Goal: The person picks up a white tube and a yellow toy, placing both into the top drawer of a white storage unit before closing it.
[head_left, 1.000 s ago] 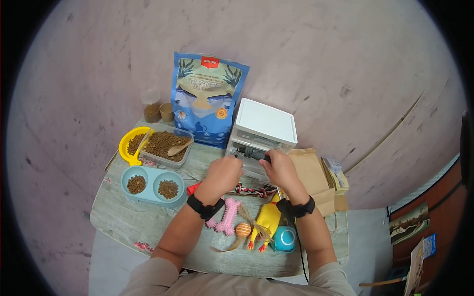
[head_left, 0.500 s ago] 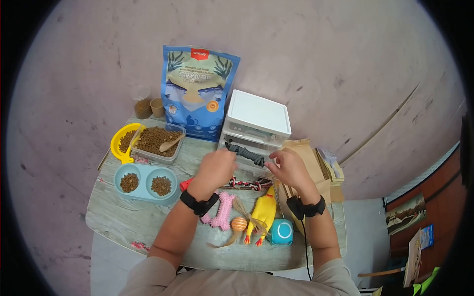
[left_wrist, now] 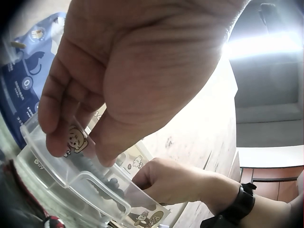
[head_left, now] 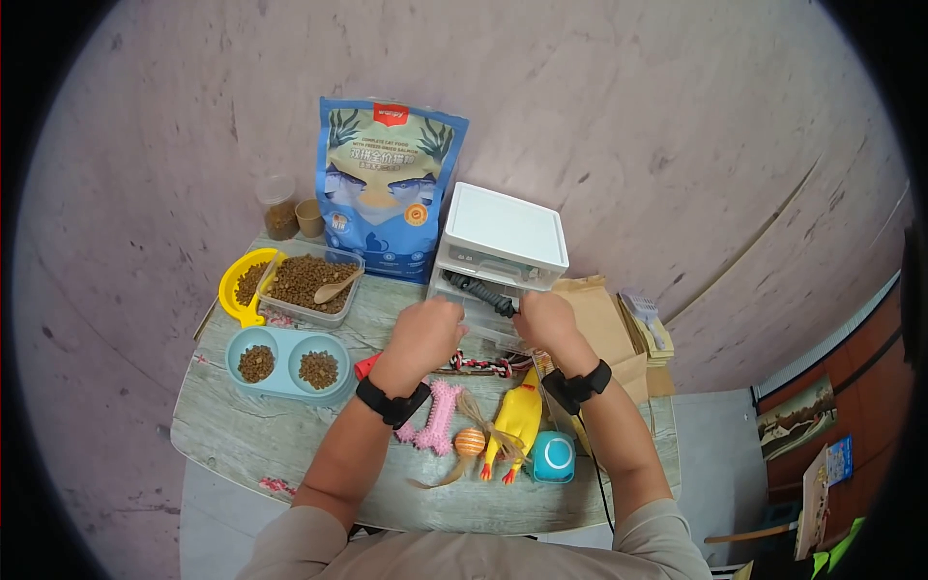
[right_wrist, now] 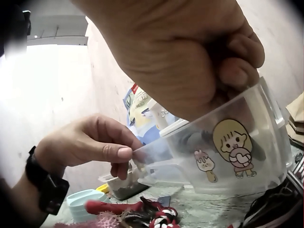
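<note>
My left hand [head_left: 425, 333] is at the left end of the clear drawer [right_wrist: 187, 159], thumb and fingers parted; I cannot tell whether they pinch its wall; my right hand [head_left: 546, 321] dips over the drawer's right side, fingers curled, at the right end of the dark coiled cord [head_left: 478, 292], though whether they clamp it I cannot tell; the cord lies in the drawer between my hands, slanting from 10 to 4 o'clock.

The head view gives mostly the backs of my hands; the left wrist view shows the gap between thumb and fingers; the right wrist view adds a cartoon girl [right_wrist: 230, 142] on the drawer wall.

The white-topped cabinet [head_left: 507, 227] stands at 12; at 11 the blue bag [head_left: 391, 184] reads "wanpy" and "COMPLETE CAT FOOD WITH FREEZE-DRIED SALMON"; brown paper [head_left: 604, 324] sits at 3; the rope toy [head_left: 488, 366] lies close at 6; tabletop [head_left: 251, 435] shows at 8, from the double bowl [head_left: 287, 372] to the curved edge.
</note>
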Action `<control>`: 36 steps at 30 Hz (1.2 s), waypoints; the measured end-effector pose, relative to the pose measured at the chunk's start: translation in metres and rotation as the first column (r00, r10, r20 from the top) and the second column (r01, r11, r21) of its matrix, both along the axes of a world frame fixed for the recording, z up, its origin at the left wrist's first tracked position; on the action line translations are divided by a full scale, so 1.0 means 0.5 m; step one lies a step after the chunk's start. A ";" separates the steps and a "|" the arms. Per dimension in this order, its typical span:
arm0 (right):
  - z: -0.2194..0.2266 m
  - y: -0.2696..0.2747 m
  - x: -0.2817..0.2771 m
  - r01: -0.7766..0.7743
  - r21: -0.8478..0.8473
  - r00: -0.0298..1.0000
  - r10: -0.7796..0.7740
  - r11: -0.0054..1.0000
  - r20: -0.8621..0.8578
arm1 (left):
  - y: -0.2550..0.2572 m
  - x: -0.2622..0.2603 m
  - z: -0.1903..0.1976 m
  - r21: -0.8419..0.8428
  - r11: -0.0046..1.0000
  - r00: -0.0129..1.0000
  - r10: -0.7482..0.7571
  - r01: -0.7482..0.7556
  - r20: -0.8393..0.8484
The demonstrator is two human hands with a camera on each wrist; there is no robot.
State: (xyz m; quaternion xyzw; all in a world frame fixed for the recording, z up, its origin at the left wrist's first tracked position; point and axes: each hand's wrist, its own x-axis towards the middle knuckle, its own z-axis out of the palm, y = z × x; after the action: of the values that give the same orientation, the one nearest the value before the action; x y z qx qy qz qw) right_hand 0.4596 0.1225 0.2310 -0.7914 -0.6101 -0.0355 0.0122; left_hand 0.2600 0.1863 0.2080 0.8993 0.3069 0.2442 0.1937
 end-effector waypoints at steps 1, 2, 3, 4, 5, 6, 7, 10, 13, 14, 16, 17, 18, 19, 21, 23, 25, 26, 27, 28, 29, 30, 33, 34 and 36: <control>0.000 0.002 -0.003 0.020 0.007 1.000 -0.020 1.000 0.013 | 0.000 -0.001 -0.001 -0.002 1.000 1.000 0.002 -0.002 0.001; 0.002 0.001 -0.007 0.016 0.004 1.000 -0.016 1.000 0.016 | 0.001 -0.001 0.000 0.004 1.000 1.000 -0.001 0.001 0.009; 0.010 -0.005 -0.016 -0.028 0.065 0.996 0.033 0.997 -0.077 | 0.001 -0.002 0.000 0.009 1.000 1.000 -0.004 0.004 0.016; 0.013 -0.010 -0.022 -0.064 0.128 0.982 0.085 0.990 -0.168 | -0.001 -0.002 0.001 0.006 1.000 1.000 -0.003 0.003 0.016; 0.010 -0.007 -0.023 -0.062 0.125 0.982 0.082 0.990 -0.170 | -0.003 -0.001 0.004 0.003 1.000 1.000 0.004 -0.004 0.006; 0.007 -0.003 -0.025 -0.137 0.126 0.944 0.168 0.983 -0.284 | -0.004 0.000 0.006 0.000 1.000 1.000 0.009 -0.009 -0.007; 0.004 0.001 -0.027 -0.211 0.138 0.885 0.249 0.968 -0.394 | -0.004 0.001 0.004 -0.002 1.000 1.000 0.004 -0.004 -0.012; -0.007 0.011 -0.029 -0.278 0.131 0.840 0.307 0.952 -0.448 | 0.000 -0.001 -0.002 -0.005 1.000 1.000 0.003 -0.003 0.005; -0.043 0.037 -0.002 -0.258 0.283 0.836 0.360 0.924 -0.415 | 0.001 -0.001 -0.002 -0.007 1.000 1.000 -0.007 0.007 0.006; -0.055 0.040 0.006 -0.258 0.282 0.835 0.360 0.924 -0.416 | 0.000 -0.001 0.000 -0.004 1.000 1.000 -0.020 0.020 0.023; -0.065 0.040 0.005 -0.293 0.340 0.848 0.407 0.894 -0.340 | -0.001 -0.004 0.002 -0.005 1.000 0.999 -0.029 0.029 0.038; -0.071 0.038 0.006 -0.295 0.336 0.845 0.408 0.894 -0.344 | -0.001 -0.005 0.001 -0.004 0.999 0.998 -0.035 0.035 0.043; -0.060 0.029 -0.005 -0.308 0.358 0.841 0.428 0.882 -0.332 | -0.001 -0.006 0.000 -0.004 0.999 0.998 -0.042 0.042 0.048; -0.044 0.017 -0.021 -0.319 0.379 0.835 0.447 0.869 -0.320 | 0.000 -0.007 0.001 -0.011 0.999 0.998 -0.039 0.039 0.044; 0.003 -0.020 -0.065 -0.326 0.438 0.819 0.481 0.838 -0.311 | 0.005 -0.010 0.008 -0.032 0.999 0.997 -0.036 0.039 0.074; 0.024 -0.057 -0.096 -0.336 0.488 0.791 0.522 0.806 -0.318 | 0.011 -0.016 0.016 -0.038 0.999 0.995 -0.021 0.025 0.097; 0.014 -0.080 -0.105 -0.389 0.352 0.777 0.509 0.851 -0.371 | 0.019 -0.019 0.010 -0.006 1.000 0.986 -0.013 0.014 0.168; 0.009 -0.089 -0.106 -0.439 0.216 0.767 0.489 0.872 -0.415 | 0.021 -0.020 0.011 -0.010 1.000 0.987 -0.014 0.016 0.162; -0.021 -0.087 -0.095 -0.481 0.137 0.790 0.496 0.866 -0.361 | 0.019 -0.023 0.020 -0.028 1.000 0.984 0.006 -0.001 0.176; -0.043 -0.088 -0.089 -0.477 0.138 0.791 0.492 0.868 -0.364 | 0.017 -0.023 0.024 -0.043 0.999 0.981 0.025 -0.017 0.191; -0.062 -0.090 -0.084 -0.489 0.080 0.834 0.493 0.868 -0.247 | 0.016 -0.022 0.024 -0.019 0.999 0.975 0.037 -0.034 0.217; -0.076 -0.091 -0.081 -0.495 0.022 0.861 0.494 0.869 -0.123 | 0.016 -0.022 0.025 -0.016 0.999 0.976 0.034 -0.032 0.216; -0.093 -0.085 -0.068 -0.466 -0.143 0.885 0.460 0.873 -0.073 | 0.017 -0.024 0.032 0.020 0.999 0.958 0.036 -0.044 0.283; -0.091 -0.083 -0.067 -0.467 -0.140 0.884 0.462 0.873 -0.068 | 0.017 -0.023 0.034 0.009 0.998 0.946 0.050 -0.056 0.320; -0.084 -0.080 -0.064 -0.456 -0.148 0.890 0.450 0.878 -0.076 | 0.017 -0.021 0.036 0.002 0.998 0.932 0.060 -0.065 0.357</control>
State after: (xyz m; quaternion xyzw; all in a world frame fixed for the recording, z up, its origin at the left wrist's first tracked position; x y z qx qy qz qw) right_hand 0.4275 0.0826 0.1887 -0.6257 -0.7787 0.0335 -0.0323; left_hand 0.2496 0.1947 0.2260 0.8313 0.2934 0.4112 0.2320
